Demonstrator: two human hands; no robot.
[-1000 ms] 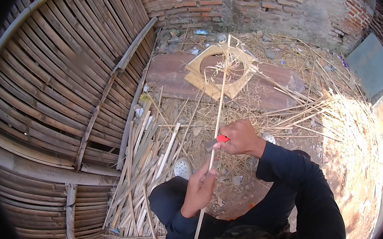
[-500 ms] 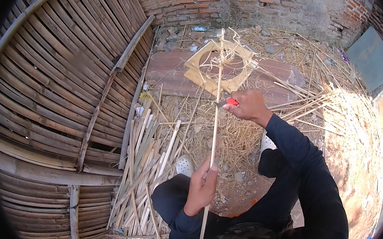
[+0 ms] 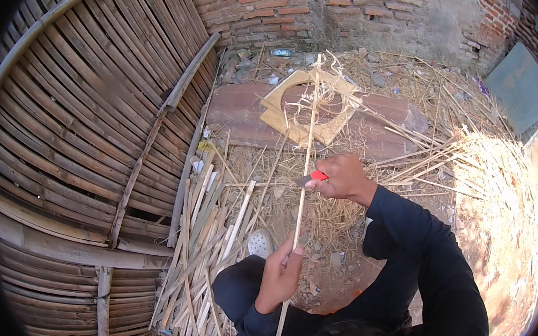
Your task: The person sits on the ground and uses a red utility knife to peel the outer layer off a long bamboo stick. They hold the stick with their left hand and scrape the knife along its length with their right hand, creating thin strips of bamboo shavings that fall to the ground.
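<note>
A long, thin bamboo strip (image 3: 306,171) slants from my lap up and away from me, with curled shavings (image 3: 319,96) clinging near its far end. My left hand (image 3: 280,277) is closed around its lower part. Farther up the strip, my right hand (image 3: 344,178) grips a knife (image 3: 311,178) with a red handle, the dark blade resting against the strip. Behind the strip's far end lies a tan board (image 3: 274,117) with a large round hole, on a brown sheet (image 3: 232,107).
Many split bamboo strips (image 3: 188,271) are heaped at the left, beside a slatted bamboo wall (image 3: 85,120). More strips (image 3: 422,161) lie at the right. Straw-like shavings (image 3: 331,220) cover the ground before me, and a brick wall (image 3: 256,15) stands at the back.
My right hand and the knife have drawn down along the strip toward me. My left hand keeps its grip. The view has shifted slightly.
</note>
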